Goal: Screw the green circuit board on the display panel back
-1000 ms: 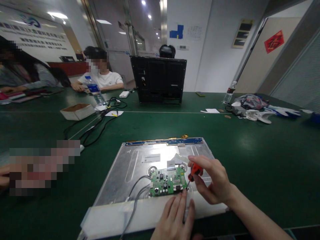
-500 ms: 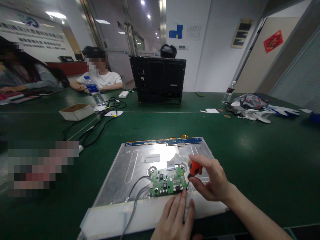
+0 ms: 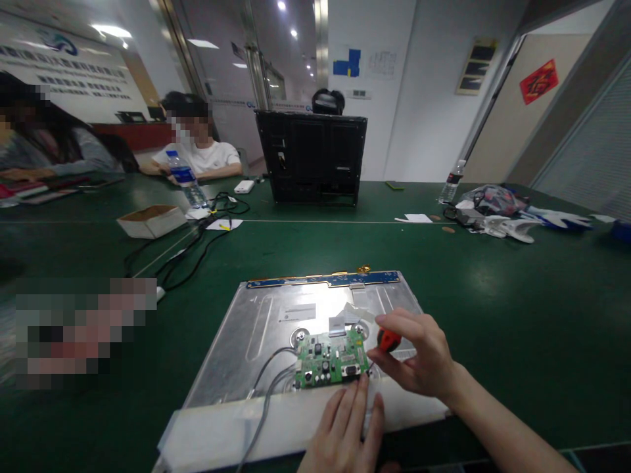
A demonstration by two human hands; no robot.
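A metal display panel lies flat on the green table, with a blue strip board along its far edge. On the panel sits a green circuit board, with grey cables running from its left side. My right hand grips the red and black handle of a screwdriver; its tip is at the board's lower right corner. My left hand rests on the panel's near edge, fingers extended, fingertips touching the board's lower right edge. A white film covers the near edge.
A black monitor housing stands at the far side. Black cables, an open box and a bottle are on the left. Another bottle and bags lie at right. People sit across the table.
My right hand has shifted slightly right and turned, and the screwdriver handle has tilted with it. My left hand has stayed in place.
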